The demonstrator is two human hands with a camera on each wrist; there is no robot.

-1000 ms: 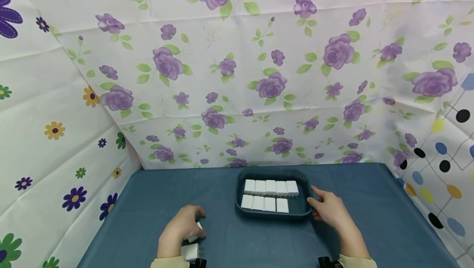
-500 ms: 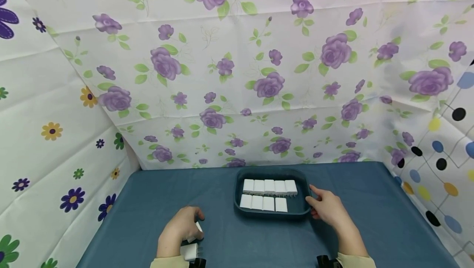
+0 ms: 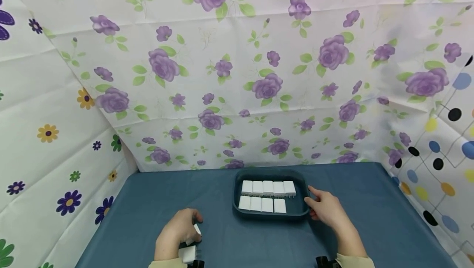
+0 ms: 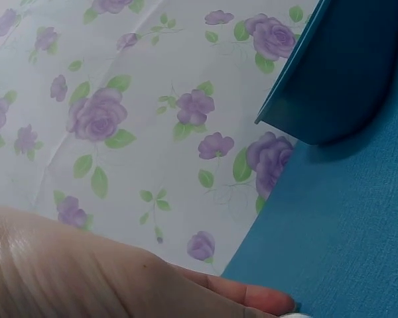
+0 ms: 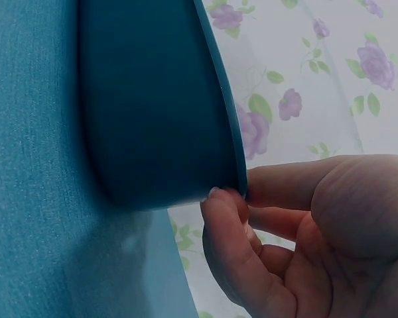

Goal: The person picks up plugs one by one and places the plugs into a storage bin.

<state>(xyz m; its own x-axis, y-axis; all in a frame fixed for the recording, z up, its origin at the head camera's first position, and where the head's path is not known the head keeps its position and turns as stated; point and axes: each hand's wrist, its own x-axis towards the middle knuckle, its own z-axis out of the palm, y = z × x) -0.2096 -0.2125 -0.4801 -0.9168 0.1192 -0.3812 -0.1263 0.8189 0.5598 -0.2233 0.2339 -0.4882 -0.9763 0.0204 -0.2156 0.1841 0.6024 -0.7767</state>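
My left hand (image 3: 179, 227) curls over a white plug charger (image 3: 196, 229) at the front left of the table, thumb and fingers around it. Much of that charger is hidden by the hand; only a sliver of white shows at the bottom of the left wrist view. Beside the wrist lies another white plug charger (image 3: 187, 254), its prongs facing right. With thumb and fingers, my right hand (image 3: 328, 209) pinches the right edge of a dark blue tray (image 5: 159, 112). Inside the tray, white chargers (image 3: 268, 188) stand in two rows, with a gap at the front row's right end.
A blue cloth (image 3: 226, 243) covers the table. Behind it hangs a floral sheet (image 3: 244, 70); patterned sheets also close off the left and right sides. The tray sits toward the back, right of the middle.
The head view has shifted slightly, so the scene sits a little further left. Both hands keep about the same places, and the tray and its chargers look unchanged.
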